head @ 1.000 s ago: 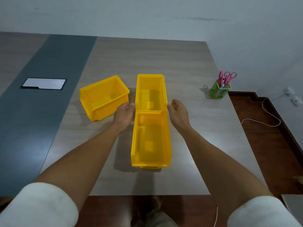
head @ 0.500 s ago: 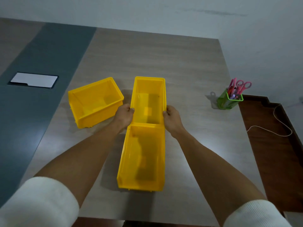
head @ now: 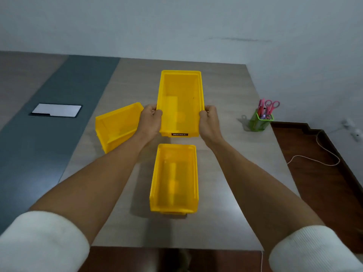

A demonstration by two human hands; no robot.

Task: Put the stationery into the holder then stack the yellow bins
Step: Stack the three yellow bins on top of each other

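Note:
I hold a yellow bin (head: 179, 89) in the air above the table, tilted so its inside faces me, a black label on its near end. My left hand (head: 150, 119) grips its left rim and my right hand (head: 209, 119) grips its right rim. A second yellow bin (head: 174, 203) rests on the table just below it, close to me. A third yellow bin (head: 115, 124) sits at an angle to the left, partly behind my left hand. The green mesh holder (head: 260, 122) at the right carries pink scissors and pens.
The grey wooden table (head: 235, 183) ends at a near edge by my sleeves and a right edge beside the holder. A dark strip with a white panel (head: 57, 110) runs along the left. A white cord (head: 322, 152) lies on the floor at right.
Both hands closed on the far bin's sides and raised it off the table, away from the near bin. The view has shifted too.

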